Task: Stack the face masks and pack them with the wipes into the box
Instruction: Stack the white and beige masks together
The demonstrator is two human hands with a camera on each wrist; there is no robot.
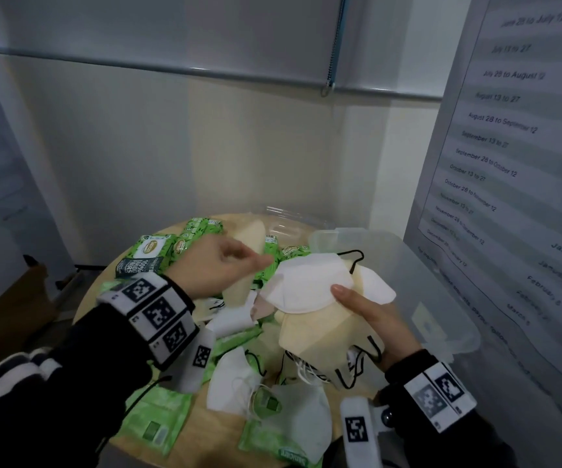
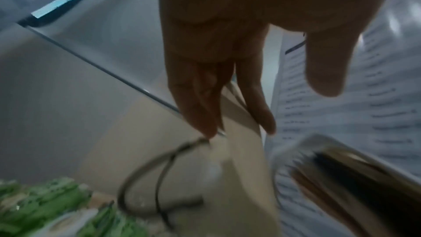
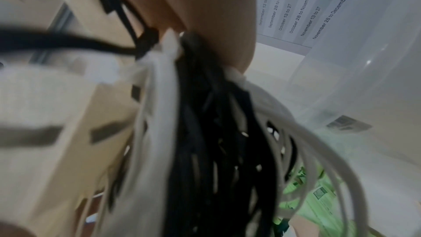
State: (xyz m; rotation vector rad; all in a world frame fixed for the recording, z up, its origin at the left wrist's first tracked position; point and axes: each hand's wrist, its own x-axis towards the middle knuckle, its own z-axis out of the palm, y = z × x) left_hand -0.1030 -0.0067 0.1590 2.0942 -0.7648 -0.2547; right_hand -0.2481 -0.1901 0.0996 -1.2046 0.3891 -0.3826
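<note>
Gripping stack of white and cream folded face masks (image 1: 310,298) beside clear plastic box (image 1: 441,298), keeping it neat; left hand (image 1: 218,265) loose, empty.

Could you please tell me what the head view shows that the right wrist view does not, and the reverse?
Only the head view shows the left hand hovering empty over the round wooden table, and loose white face masks.

Only the right wrist view shows the bunched black and white ear loops up close.

Both show the right hand holding the stack of white and cream face masks, the green wipe packets and the clear plastic box.
</note>
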